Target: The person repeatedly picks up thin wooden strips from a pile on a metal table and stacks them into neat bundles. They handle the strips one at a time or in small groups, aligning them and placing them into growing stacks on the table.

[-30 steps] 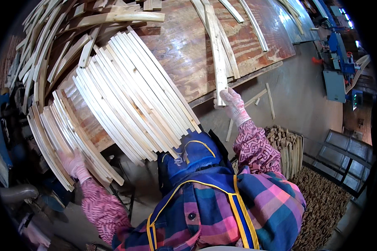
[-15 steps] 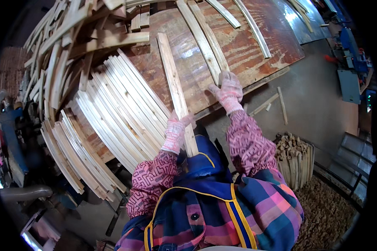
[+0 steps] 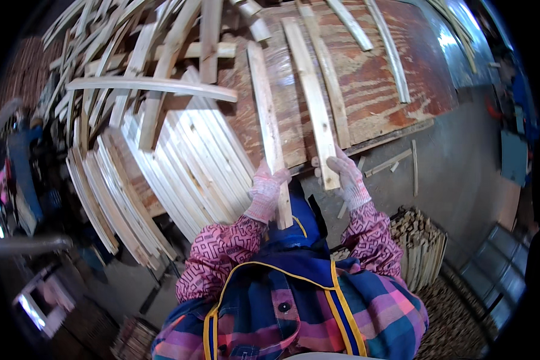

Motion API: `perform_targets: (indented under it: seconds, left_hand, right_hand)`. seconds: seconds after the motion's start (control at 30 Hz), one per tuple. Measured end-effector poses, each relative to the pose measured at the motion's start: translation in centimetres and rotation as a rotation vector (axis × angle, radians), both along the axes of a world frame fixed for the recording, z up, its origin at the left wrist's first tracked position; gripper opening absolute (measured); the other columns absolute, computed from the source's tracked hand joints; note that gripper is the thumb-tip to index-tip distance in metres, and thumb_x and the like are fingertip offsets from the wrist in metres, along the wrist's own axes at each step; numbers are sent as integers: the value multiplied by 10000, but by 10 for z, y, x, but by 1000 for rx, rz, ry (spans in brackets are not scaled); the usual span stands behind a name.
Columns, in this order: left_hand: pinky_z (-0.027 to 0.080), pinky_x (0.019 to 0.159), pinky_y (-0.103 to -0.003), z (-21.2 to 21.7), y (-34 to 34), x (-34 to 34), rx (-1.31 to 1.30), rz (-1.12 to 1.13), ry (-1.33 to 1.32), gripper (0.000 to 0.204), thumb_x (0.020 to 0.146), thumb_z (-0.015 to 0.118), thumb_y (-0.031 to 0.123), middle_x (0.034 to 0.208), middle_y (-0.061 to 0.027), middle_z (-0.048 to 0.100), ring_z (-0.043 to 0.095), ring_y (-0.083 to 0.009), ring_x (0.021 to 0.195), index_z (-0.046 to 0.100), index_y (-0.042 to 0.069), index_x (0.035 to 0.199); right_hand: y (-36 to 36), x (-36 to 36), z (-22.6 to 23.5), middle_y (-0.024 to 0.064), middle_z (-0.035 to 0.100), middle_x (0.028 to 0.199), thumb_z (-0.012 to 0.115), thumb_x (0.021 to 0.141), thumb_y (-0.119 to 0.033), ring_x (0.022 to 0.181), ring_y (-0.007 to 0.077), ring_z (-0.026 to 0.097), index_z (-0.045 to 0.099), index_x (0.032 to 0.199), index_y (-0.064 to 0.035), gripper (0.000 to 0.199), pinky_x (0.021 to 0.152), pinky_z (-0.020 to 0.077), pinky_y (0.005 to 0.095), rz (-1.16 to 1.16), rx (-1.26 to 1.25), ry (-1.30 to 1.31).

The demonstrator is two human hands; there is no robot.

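At far left, bent wooden strips [image 3: 102, 72] lie heaped in a tangle, with a fanned stack of flat slats [image 3: 186, 174] leaning below them. The left hand [image 3: 265, 189], gloved, is closed around a long wooden slat [image 3: 267, 120] that runs up across the plywood tabletop [image 3: 378, 78]. Just beside it, the right hand [image 3: 348, 177] grips the near end of a second slat [image 3: 312, 102]. A bundle of short sticks [image 3: 423, 246] stands on the grey concrete floor [image 3: 468, 162] at right.

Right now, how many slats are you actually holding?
2: one long slat in the left hand, one slat under the right hand, both resting on the plywood table.
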State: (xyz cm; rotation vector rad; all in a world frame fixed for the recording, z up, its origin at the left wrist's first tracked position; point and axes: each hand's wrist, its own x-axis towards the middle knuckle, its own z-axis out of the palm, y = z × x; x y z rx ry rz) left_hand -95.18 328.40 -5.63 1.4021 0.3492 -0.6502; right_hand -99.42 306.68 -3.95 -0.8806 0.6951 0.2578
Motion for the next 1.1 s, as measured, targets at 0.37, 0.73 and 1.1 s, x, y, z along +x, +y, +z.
perform_targets:
  seconds: [0.37,0.73,1.1]
  left_hand:
    - [513,476,-269,15,48,4,-947,105,431,790,821,520,758,714,-41,589,592,-136,583,595,39,1139]
    - [584,646,-360,63,-30,37,144,-352,-3,575,901,662,234,1039,-167,668,679,-276,801,419,49,1388]
    - [540,770,-413,-20,115,149,739,-474,-274,419,955,555,425,933,-104,686,661,-324,873,645,113,1220]
  right_hand:
    - [1,-39,21,19,577,797,613,891,-567,552,135,567,379,1463,-138,752,506,528,310,-137,332,-25]
    - [48,-22,24,57,667,986,720,860,-189,783,161,659,525,1262,-16,479,695,563,293,158,-255,176]
    - [-18,-103,16,60,669,969,673,791,-104,838,161,642,555,1257,-12,490,728,530,296,643,-265,104]
